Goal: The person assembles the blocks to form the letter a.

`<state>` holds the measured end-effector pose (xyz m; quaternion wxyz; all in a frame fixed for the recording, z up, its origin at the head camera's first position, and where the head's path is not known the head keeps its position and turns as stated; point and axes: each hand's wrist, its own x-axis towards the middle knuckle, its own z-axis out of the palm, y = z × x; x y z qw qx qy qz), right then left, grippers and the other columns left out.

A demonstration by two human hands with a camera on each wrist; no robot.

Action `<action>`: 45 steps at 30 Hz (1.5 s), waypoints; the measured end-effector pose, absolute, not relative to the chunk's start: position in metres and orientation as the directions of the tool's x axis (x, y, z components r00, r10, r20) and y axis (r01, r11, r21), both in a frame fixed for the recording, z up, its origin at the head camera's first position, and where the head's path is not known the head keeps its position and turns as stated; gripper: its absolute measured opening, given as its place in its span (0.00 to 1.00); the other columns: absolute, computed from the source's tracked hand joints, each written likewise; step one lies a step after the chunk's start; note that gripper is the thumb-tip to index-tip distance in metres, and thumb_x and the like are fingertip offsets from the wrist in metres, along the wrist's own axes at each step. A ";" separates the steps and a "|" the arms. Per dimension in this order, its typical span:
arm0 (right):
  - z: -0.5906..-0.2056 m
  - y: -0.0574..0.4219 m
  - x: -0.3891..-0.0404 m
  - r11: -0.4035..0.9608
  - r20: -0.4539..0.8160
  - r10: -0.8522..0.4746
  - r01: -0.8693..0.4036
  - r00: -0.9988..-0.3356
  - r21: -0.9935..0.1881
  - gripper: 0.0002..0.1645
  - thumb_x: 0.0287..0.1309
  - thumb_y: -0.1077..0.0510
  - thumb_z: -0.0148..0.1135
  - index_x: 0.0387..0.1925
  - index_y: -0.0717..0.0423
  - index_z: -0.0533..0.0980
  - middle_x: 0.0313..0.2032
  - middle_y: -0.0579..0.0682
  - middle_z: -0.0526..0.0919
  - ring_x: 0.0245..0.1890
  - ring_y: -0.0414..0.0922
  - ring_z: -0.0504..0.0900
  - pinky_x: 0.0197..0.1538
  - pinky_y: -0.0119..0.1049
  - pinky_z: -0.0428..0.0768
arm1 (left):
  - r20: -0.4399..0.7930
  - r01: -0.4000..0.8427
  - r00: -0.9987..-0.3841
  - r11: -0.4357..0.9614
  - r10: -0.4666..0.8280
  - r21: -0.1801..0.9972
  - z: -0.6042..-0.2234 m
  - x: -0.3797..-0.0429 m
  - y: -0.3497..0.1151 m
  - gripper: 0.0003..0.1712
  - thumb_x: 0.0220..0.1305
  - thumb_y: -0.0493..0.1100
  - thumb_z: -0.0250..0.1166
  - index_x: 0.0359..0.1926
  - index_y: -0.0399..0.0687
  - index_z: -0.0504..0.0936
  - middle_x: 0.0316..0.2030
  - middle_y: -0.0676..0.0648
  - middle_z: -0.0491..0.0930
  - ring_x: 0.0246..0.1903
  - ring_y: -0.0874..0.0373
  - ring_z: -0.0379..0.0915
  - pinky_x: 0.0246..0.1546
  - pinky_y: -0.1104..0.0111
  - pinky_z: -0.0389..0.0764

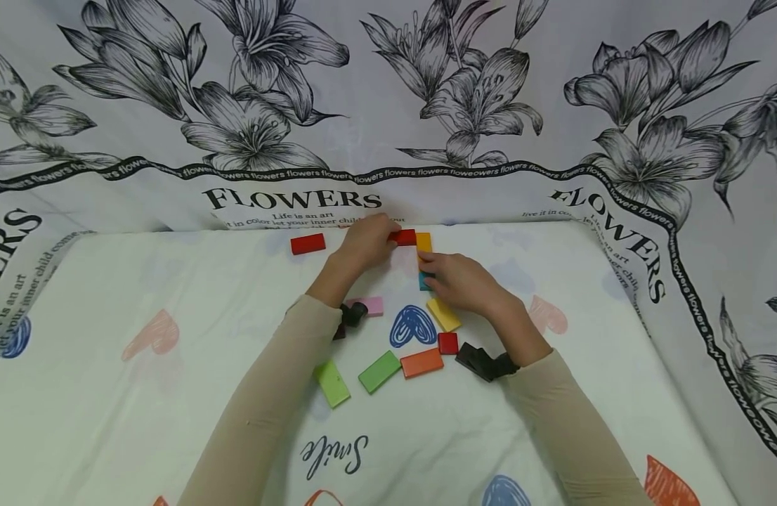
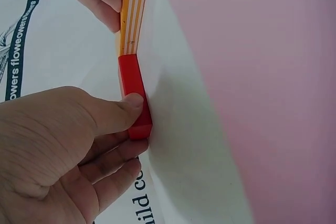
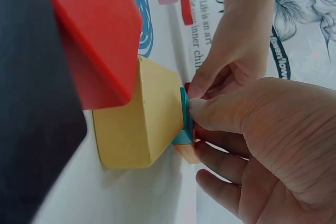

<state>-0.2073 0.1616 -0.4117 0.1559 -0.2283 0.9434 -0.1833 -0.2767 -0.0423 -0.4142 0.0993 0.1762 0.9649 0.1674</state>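
Red is showing under my left thumb: my left hand (image 1: 367,241) is pinching a red block (image 2: 137,85) at the far edge of the white cloth (image 1: 224,379), thumb on one face and fingers behind. Its end is touching an orange block (image 2: 133,22) (white stripes are running along that one), which is meeting a teal block (image 1: 424,282) at its other end. My right hand (image 1: 462,281) is pinching the teal block, thumb on one side, fingertips on the other. Nearer me, a yellow block (image 1: 443,315) is lying at a slant, followed by a small red block (image 1: 448,343), an orange-red block (image 1: 422,363), a green block (image 1: 379,372) and a lime block (image 1: 332,384). Beside my left wrist, a pink block (image 1: 374,306) is lying partly hidden, while another red piece (image 1: 308,244) is sitting well apart on the left.
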 end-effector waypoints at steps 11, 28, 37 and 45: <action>-0.418 0.156 -0.207 0.821 -0.217 -0.500 -0.379 -0.839 -0.427 0.28 0.75 0.55 0.61 0.72 0.56 0.74 0.77 0.52 0.72 0.78 0.57 0.69 0.78 0.55 0.70 | -0.132 0.318 -0.912 0.872 0.389 0.372 -0.417 -0.265 -0.052 0.32 0.75 0.49 0.66 0.76 0.47 0.73 0.66 0.41 0.79 0.62 0.46 0.77 0.71 0.54 0.78; -0.416 0.164 -0.213 0.829 -0.226 -0.491 -0.371 -0.841 -0.420 0.28 0.77 0.56 0.59 0.73 0.58 0.73 0.78 0.53 0.70 0.79 0.58 0.67 0.79 0.57 0.68 | -0.032 0.268 -0.944 0.819 0.329 0.506 -0.395 -0.225 -0.136 0.29 0.77 0.51 0.62 0.73 0.44 0.76 0.71 0.39 0.77 0.71 0.41 0.73 0.72 0.45 0.74; -0.418 0.163 -0.214 0.805 -0.221 -0.494 -0.347 -0.841 -0.481 0.28 0.77 0.57 0.59 0.73 0.58 0.72 0.79 0.53 0.69 0.81 0.59 0.64 0.80 0.57 0.65 | -0.031 0.218 -0.965 0.859 0.261 0.462 -0.393 -0.229 -0.179 0.31 0.76 0.46 0.63 0.74 0.39 0.73 0.72 0.33 0.73 0.73 0.36 0.68 0.72 0.41 0.72; -0.413 0.161 -0.212 0.822 -0.227 -0.489 -0.359 -0.842 -0.442 0.28 0.77 0.56 0.58 0.74 0.58 0.71 0.79 0.53 0.68 0.81 0.59 0.64 0.80 0.57 0.65 | -0.074 0.215 -0.960 0.877 0.271 0.430 -0.394 -0.228 -0.185 0.32 0.76 0.44 0.62 0.76 0.37 0.70 0.73 0.32 0.72 0.74 0.35 0.66 0.75 0.41 0.69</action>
